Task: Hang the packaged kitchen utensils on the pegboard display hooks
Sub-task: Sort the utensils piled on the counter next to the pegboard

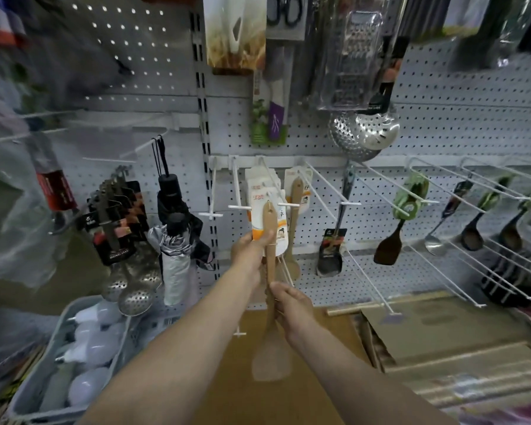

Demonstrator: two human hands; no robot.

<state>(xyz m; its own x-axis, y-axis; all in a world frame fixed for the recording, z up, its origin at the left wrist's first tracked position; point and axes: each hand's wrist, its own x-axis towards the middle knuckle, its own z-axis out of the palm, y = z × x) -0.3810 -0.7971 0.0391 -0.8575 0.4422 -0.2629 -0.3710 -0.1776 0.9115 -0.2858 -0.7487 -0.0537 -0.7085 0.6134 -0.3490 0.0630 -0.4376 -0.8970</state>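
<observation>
Holding a wooden spatula point(270, 271) upright before the pegboard point(442, 130), the left hand point(250, 251) pinches its white card near the top while the right hand point(292, 305) grips the handle lower down, just below a white hook point(239, 207).

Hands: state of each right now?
Left hand: gripping the spatula near its packaging card.
Right hand: gripping the spatula handle lower down.
</observation>
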